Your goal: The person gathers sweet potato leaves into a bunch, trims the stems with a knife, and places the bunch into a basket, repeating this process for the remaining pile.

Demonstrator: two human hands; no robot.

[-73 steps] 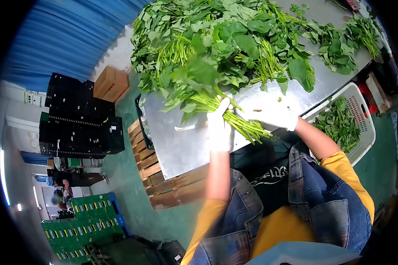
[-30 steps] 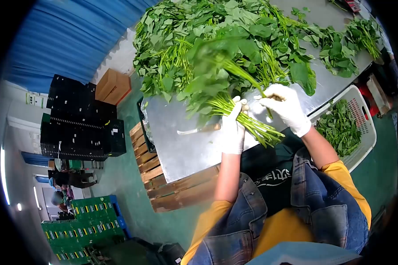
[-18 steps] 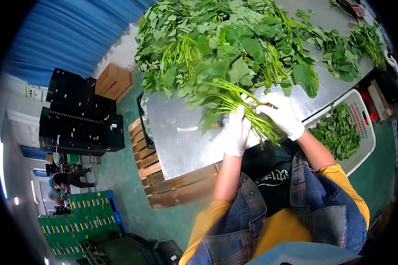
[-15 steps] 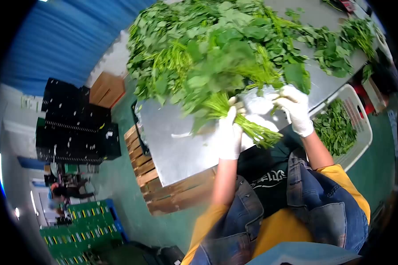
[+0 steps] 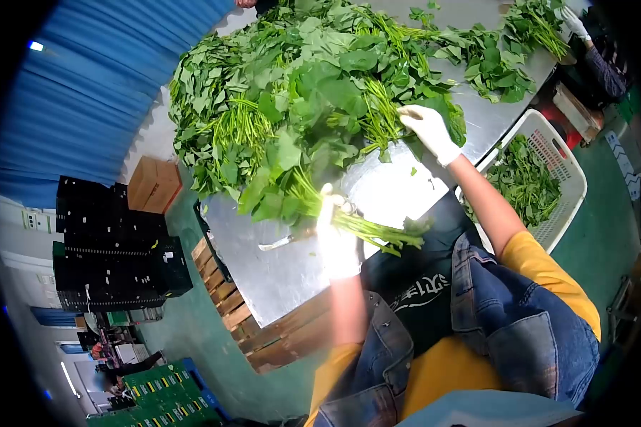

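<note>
The left hand (image 5: 340, 238) has its fingers wrapped around a bunch of leafy greens (image 5: 383, 230); snug but gentle pressure should keep stems aligned. The right hand's (image 5: 429, 134) fingers meet stems (image 5: 379, 117) in the pile ahead; whether they grip, I cannot tell. Mind the knife (image 5: 276, 243), left of the left fingers.

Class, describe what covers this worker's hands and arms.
The left hand and right hand wear close-fitting white gloves. Yellow sleeves stop well short of them, emerging from a blue denim vest.
</note>
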